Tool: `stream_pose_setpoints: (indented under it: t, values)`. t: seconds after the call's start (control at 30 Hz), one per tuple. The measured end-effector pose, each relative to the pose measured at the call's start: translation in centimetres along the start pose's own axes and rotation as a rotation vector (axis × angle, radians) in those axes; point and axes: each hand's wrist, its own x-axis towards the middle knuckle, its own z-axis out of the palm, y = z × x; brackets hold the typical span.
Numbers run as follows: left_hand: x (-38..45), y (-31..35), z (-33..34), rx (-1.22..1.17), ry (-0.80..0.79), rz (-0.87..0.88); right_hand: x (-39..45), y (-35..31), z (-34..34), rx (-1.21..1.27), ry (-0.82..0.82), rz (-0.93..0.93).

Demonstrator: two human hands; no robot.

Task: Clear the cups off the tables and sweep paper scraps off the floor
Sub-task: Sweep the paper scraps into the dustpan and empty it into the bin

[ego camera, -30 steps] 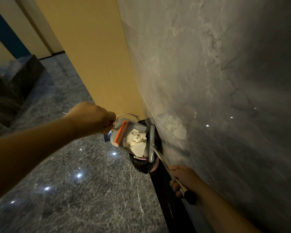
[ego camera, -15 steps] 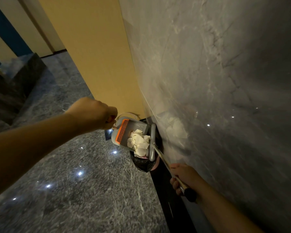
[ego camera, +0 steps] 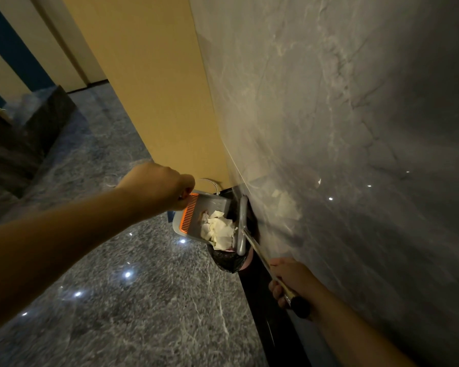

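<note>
The grey marble wall (ego camera: 329, 128) fills the right of the view and throws back a pale reflection of the paper; beside it runs the yellow wall (ego camera: 154, 88), and below both lies the speckled stone floor (ego camera: 130, 287), glossy with ceiling-light glints. At the foot of the marble wall stands a small bin lined with a black bag (ego camera: 227, 259).

Over that bin the grey dustpan (ego camera: 196, 215), with its orange comb edge, is held by the left hand (ego camera: 157, 189), whose fingers are curled tight round the pan's handle. Compared with a second ago the pan is tipped more steeply, and the paper scraps (ego camera: 219, 230) have slid from the middle of the pan down to its lower lip, some already spilling onto the bag's mouth (a few may still cling to the pan, which the dim light hides).

The right hand (ego camera: 289, 279) grips the broom (ego camera: 243, 226) by its thin metal shaft, fingers wrapped round it just above the black end cap; the broom's grey head rests against the pan's open edge, much as before.

By my reading, the sweeping part is nearly finished: the scraps are off the floor and being emptied. No cups or worktop show here, so that half cannot be judged.
</note>
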Motion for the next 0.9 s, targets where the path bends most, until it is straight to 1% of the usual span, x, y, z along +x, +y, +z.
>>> stream_pose_setpoints:
  t: [0.1, 0.2, 0.43, 0.5, 0.6, 0.63, 0.77, 0.9]
  values:
    - [0.0, -0.9, -0.4, -0.012, 0.065, -0.072, -0.1, 0.0, 0.0, 0.005, 0.003, -0.009]
    - [-0.1, -1.9, -0.9, -0.028, 0.134, -0.082, -0.3, 0.1, 0.1, -0.027, 0.014, -0.037]
    - [-0.7, -3.0, -2.3, -0.03, 0.137, -0.043, -0.4, 0.0, 0.3, -0.001, 0.027, -0.041]
    - [-0.9, -3.2, -2.6, -0.022, 0.148, -0.033, -0.4, 0.1, 0.2, 0.004, 0.021, -0.016]
    - [-0.9, -3.6, -3.2, -0.04, 0.187, -0.034, -0.5, 0.1, 0.0, 0.09, -0.017, 0.049]
    - [-0.9, -3.7, -3.4, -0.045, 0.19, -0.036, -0.5, 0.1, 0.0, 0.102, -0.015, 0.045]
    - [-0.9, -3.2, -3.7, -0.053, 0.189, -0.024, -0.3, 0.0, 0.5, -0.004, 0.047, -0.073]
    - [-0.9, -3.1, -4.0, -0.071, 0.189, -0.029, -0.4, 0.1, 0.4, -0.019, 0.024, -0.03]
